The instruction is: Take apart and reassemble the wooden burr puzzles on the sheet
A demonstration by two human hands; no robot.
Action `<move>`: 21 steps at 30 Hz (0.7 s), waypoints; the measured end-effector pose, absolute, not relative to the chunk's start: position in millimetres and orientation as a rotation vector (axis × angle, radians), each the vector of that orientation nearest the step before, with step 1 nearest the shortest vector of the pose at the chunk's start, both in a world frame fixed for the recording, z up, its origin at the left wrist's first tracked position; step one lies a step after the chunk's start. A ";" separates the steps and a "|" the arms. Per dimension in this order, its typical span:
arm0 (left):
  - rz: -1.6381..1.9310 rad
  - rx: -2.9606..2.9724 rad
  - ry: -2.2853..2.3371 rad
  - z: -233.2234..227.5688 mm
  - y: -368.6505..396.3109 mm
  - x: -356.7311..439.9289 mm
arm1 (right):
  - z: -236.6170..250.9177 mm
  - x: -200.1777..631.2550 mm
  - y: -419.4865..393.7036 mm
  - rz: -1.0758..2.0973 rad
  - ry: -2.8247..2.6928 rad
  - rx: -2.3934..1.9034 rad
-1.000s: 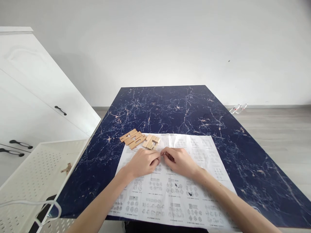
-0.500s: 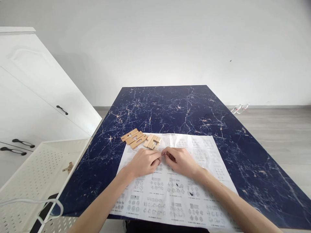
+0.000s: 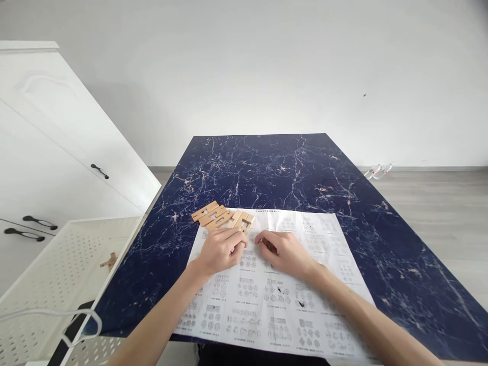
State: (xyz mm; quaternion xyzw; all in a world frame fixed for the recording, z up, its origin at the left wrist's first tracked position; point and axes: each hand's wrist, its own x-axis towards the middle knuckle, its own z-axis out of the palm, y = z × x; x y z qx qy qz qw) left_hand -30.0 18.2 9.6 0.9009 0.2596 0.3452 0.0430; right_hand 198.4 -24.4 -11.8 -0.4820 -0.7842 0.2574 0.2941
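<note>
My left hand [image 3: 223,249] is closed, with its fingers curled down right in front of the wooden puzzle pieces. It partly covers the nearest ones, and whatever lies under its fingers is hidden. A little to the right, my right hand [image 3: 282,251] rests with bent fingers above the printed sheet [image 3: 263,325]; its fingertips point inward and I cannot make out anything in them. Flat notched wooden pieces [image 3: 213,216] lie overlapping at the sheet's upper left corner. Beside them is a pale wooden piece with a square cutout [image 3: 246,220].
The sheet lies on a dark blue marble-patterned table [image 3: 259,173]. At the left stand a white perforated basket [image 3: 57,264] with a small wooden piece [image 3: 109,261], a white cable [image 3: 91,320] and a white cabinet [image 3: 68,142]. Clear bottles [image 3: 377,171] are on the floor.
My left hand has drawn slightly left and up, over the front of the wooden pieces, widening the gap between my hands. My right hand has hardly moved.
</note>
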 end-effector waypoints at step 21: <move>1.074 2.649 1.831 -2.6 43.0 -40.7 | -10.4 199.0 -25.7 0.704 -2.100 -1.290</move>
